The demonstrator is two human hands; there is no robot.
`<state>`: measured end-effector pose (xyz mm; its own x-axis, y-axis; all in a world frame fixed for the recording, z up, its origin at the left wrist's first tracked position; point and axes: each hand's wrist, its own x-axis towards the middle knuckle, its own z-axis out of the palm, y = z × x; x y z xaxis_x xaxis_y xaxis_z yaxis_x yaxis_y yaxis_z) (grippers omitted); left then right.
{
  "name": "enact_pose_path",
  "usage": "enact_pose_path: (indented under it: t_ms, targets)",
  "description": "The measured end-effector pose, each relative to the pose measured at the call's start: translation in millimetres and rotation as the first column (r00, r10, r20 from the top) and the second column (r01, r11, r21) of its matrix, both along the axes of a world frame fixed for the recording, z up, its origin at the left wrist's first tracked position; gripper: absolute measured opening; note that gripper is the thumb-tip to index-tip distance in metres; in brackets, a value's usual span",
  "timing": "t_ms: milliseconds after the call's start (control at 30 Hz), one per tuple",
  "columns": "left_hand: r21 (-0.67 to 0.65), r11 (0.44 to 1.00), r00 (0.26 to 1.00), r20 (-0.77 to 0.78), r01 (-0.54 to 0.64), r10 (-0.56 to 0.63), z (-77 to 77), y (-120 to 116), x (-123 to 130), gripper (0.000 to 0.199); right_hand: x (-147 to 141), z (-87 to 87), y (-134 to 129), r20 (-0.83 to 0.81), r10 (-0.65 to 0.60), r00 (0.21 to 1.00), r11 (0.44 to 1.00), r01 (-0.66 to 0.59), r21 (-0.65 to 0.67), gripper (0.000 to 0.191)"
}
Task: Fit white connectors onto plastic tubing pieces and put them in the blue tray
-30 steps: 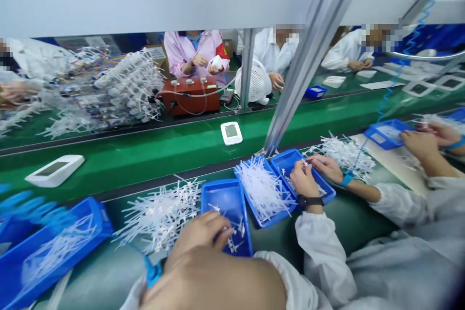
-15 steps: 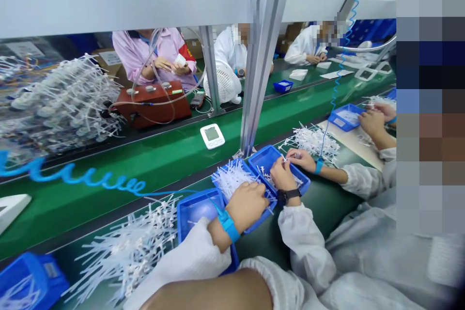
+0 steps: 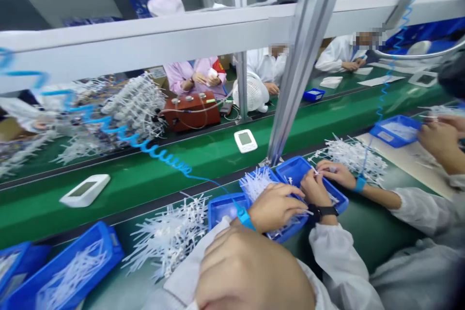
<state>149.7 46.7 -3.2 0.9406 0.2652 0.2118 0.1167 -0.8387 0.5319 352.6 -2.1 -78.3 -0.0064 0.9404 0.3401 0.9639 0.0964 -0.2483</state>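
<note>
My left hand [image 3: 278,203], with a blue wrist strap [image 3: 244,217], is over a blue bin of white cable ties [image 3: 257,181]. Its fingers are bent and spread apart; a white strip shows at the fingertips, though I cannot tell whether it is held. Close to the camera, my right hand [image 3: 247,266] is curled beside my left white sleeve [image 3: 196,264], its knuckles up and fingertips hidden. Left of my left wrist is another blue bin [image 3: 218,203], partly covered by my arm. A loose pile of cable ties [image 3: 174,232] lies farther left.
At right, a co-worker's hands [image 3: 319,184] meet over a blue bin [image 3: 296,167]. A metal post [image 3: 301,68] rises beyond the bins. White display devices [image 3: 245,141] sit on the green conveyor [image 3: 189,167]. A coiled blue cord [image 3: 145,147] crosses above. At lower left is a bin [image 3: 105,247].
The view has shifted left and up, so the scene sits farther right and lower. My right hand has come into view at the bottom, where only a forearm showed. My left hand remains over the bin.
</note>
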Motion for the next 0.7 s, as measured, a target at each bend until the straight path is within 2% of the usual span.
enact_pose_path:
  t_ms: [67, 167, 233, 333, 433, 533, 633, 700]
  targets:
    - [-0.039, 0.999, 0.998, 0.062, -0.009, 0.011, 10.8, 5.1, -16.3, 0.028, -3.9, 13.1, 3.9, -0.108, 0.131, 0.986, 0.989, -0.122, 0.079, 0.076]
    - [-0.206, 0.976, 0.968, 0.222, -0.074, 0.12, 29.5, 10.2, -64.2, 0.035, -23.2, 40.6, 8.0, -0.232, 0.336, 0.913, 0.938, -0.303, 0.168, 0.071]
    - [-0.314, 0.936, 0.917, 0.308, -0.156, 0.256, 37.7, 9.1, -102.9, 0.034, -48.9, 61.8, 7.5, -0.287, 0.443, 0.849, 0.895, -0.401, 0.195, 0.066]
    - [-0.335, 0.891, 0.823, 0.377, -0.306, 0.425, 40.6, 2.2, -151.4, 0.035, -103.8, 95.3, 2.7, -0.356, 0.55, 0.755, 0.835, -0.511, 0.207, 0.061]
    - [-0.372, 0.837, 0.729, 0.424, -0.402, 0.538, 39.2, -4.7, -179.6, 0.033, -157.8, 126.0, -0.5, -0.471, 0.594, 0.652, 0.79, -0.585, 0.187, 0.059]
    - [-0.37, 0.835, 0.664, 0.508, -0.407, 0.549, 40.2, -6.7, -193.6, 0.018, -189.2, 144.8, 3.0, -0.648, 0.54, 0.537, 0.786, -0.598, 0.159, 0.053]
    - [-0.352, 0.843, 0.63, 0.56, -0.406, 0.537, 42.1, -5.2, -200.5, 0.006, -199.7, 146.9, 10.1, -0.668, 0.507, 0.544, 0.804, -0.579, 0.139, 0.048]
    - [-0.341, 0.852, 0.636, 0.568, -0.397, 0.523, 42.2, -3.9, -202.6, 0.007, -202.8, 142.6, 14.2, -0.659, 0.508, 0.555, 0.807, -0.573, 0.139, 0.045]
